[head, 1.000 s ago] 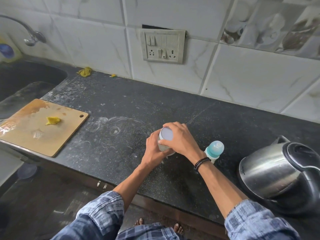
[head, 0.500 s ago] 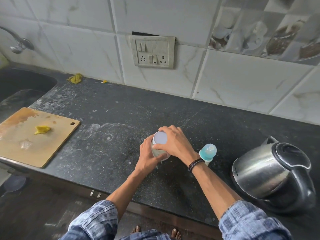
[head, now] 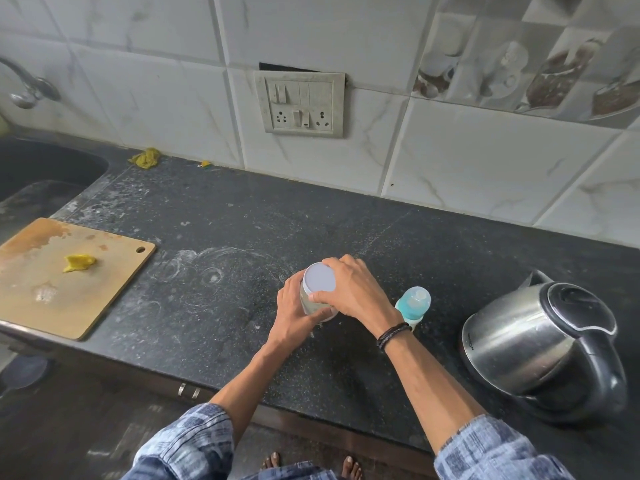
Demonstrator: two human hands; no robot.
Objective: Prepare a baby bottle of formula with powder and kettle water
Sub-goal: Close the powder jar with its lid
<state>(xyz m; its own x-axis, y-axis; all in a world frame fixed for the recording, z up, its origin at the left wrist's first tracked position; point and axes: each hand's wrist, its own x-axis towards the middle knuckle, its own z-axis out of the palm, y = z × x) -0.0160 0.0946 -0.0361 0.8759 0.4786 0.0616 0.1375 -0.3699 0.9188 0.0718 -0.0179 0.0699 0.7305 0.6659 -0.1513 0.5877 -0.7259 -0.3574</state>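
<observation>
At the middle of the dark counter I see the left hand wrapped round the side of the jar, which stands on the stone, while the right hand clamps its fingers over the white lid from above. Just beside the right wrist, at three o'clock from the jar, stands the baby bottle. The steel kettle sits further out the same way, and a wooden cutting board lies at nine o'clock.

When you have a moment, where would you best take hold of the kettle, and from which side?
Probably by the black loop handle of the kettle. It faces the near right, spout pointing away, so come from the near right and curl fingers around it.
</observation>
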